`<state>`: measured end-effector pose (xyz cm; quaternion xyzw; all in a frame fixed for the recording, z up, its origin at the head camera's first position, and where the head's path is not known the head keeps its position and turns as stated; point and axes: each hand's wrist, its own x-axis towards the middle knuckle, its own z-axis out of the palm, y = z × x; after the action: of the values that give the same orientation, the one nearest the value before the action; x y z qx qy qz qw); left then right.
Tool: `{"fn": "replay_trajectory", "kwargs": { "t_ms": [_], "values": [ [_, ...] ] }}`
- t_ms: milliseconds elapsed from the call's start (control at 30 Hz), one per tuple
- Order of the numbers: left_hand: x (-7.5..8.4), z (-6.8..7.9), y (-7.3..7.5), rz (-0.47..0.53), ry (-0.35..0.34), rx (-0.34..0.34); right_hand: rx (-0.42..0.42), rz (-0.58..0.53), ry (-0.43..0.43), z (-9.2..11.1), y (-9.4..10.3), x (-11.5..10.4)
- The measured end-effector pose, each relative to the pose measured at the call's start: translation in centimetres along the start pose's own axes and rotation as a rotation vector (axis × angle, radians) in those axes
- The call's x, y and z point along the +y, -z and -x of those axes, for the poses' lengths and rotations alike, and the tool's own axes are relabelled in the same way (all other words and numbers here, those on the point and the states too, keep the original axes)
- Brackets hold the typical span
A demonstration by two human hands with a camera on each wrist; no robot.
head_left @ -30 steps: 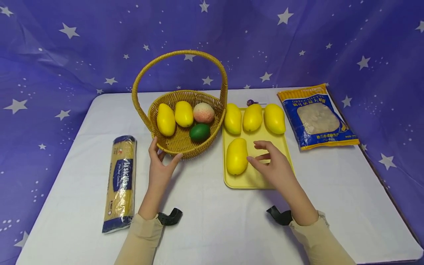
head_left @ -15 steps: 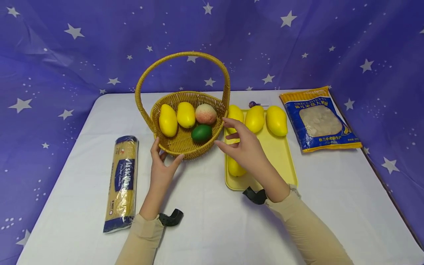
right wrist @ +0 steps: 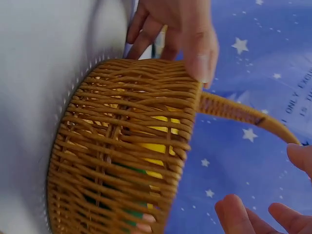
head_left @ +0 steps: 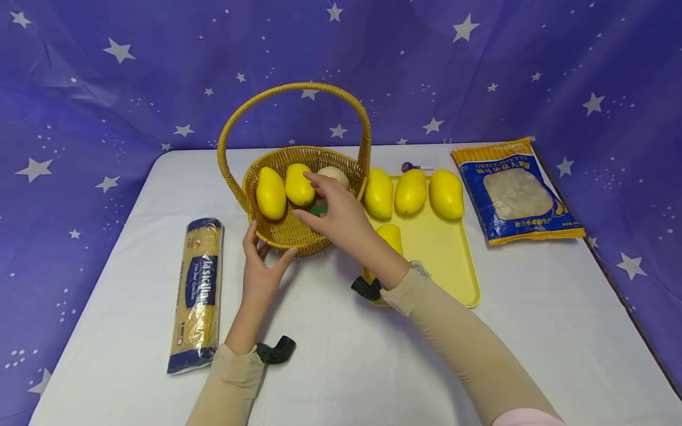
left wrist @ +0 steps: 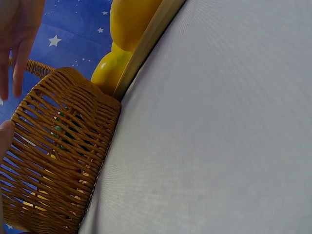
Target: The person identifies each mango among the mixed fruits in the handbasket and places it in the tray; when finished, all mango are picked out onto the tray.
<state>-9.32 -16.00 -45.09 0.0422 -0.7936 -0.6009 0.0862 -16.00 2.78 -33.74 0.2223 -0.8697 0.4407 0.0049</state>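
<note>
My left hand holds the near left end of a woven basket, thumb and fingers set around its outer side. Over the basket's right half hangs my right hand, thumb and fingers apart with nothing between them. Two yellow mangoes lie in the basket, the left mango beside another mango. A peach and a green fruit are partly hidden behind the right hand. In the right wrist view, yellow and green show through the weave, and my right fingertips stand apart from the rim.
Right of the basket, a yellow tray bears several mangoes; my right forearm crosses over it. A lollipop lies behind the tray. An orecchiette bag is at the far right, a spaghetti pack at the left.
My right hand has moved left from beside the front mango on the tray, past the basket's rim, to above the basket. My left hand stays at the basket.
</note>
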Motion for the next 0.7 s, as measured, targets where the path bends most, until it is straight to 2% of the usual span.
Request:
{"fn": "replay_trajectory", "kwargs": {
  "t_ms": [233,467,700],
  "values": [
    [0.4,0.0,0.1,0.005,0.03,-0.018,-0.07,0.133,0.0,-2.9,-2.5,-0.2],
    [3.1,0.7,0.2,0.022,0.014,-0.033,-0.16,0.237,-0.046,-5.2,-4.7,-0.2],
    [3.2,0.7,0.1,0.037,-0.024,-0.024,-0.201,0.279,-0.074,-6.5,-6.4,0.4]
  ]
}}
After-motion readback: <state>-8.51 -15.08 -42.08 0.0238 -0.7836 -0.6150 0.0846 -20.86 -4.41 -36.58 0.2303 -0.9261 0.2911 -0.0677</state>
